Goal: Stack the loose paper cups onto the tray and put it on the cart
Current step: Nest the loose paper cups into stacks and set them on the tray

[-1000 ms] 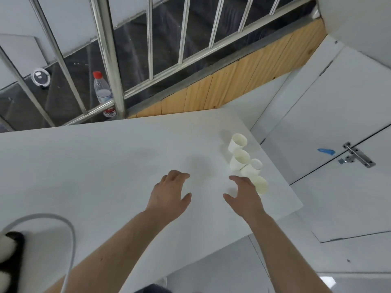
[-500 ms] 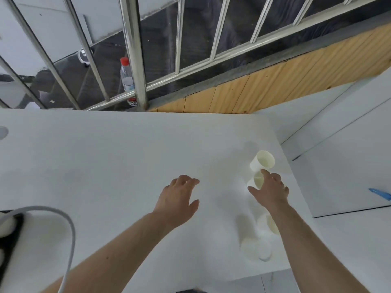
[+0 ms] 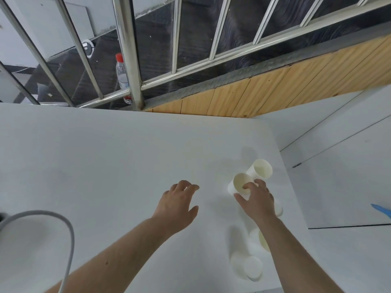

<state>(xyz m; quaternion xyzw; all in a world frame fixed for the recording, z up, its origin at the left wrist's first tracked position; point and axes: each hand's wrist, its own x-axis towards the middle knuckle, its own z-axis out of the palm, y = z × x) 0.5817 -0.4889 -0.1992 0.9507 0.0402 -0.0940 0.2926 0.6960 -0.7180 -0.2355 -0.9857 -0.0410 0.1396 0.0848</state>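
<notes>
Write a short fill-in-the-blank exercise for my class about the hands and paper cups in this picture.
1. The right hand grips a tilted paper cup with its ____ inside the rim.
2. The left hand holds ____.
3. The water bottle behind the railing has a ____ cap.

Missing words: fingertips; nothing; red

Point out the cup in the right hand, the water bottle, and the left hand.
cup in the right hand [image 3: 240, 185]: head view, on its inner wall.
water bottle [image 3: 122, 76]: head view, on its clear body.
left hand [image 3: 176, 206]: head view, on its back.
</notes>
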